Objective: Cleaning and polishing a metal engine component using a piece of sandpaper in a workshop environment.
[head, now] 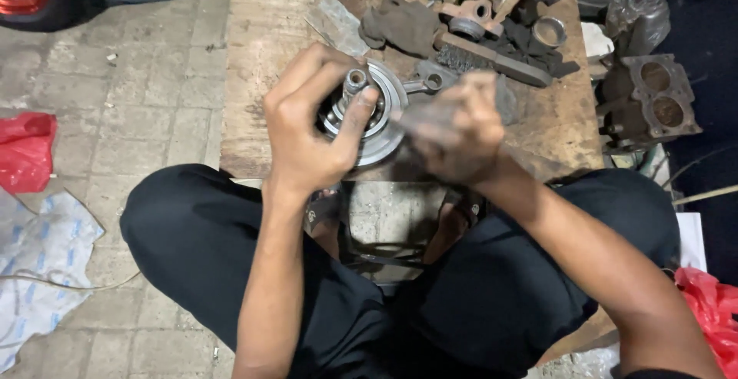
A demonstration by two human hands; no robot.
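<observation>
My left hand (311, 125) grips a round silver metal engine part (384, 121) with a short shaft (355, 81) sticking up from its centre; thumb and fingers wrap its left side. My right hand (457, 129) is blurred with motion, closed at the part's right edge on something I cannot make out. Both hands are smeared with grease. The part rests over the near edge of a low wooden board (269, 48). My crossed legs in black trousers (200, 248) lie below.
On the board behind: a connecting rod (430, 81), a wire brush (492, 60), dark rags (400, 25), a metal ring (549, 31). A grey engine casting (653, 102) stands at the right. Red plastic bags (24, 148) and white sheeting (38, 264) lie on the paved floor.
</observation>
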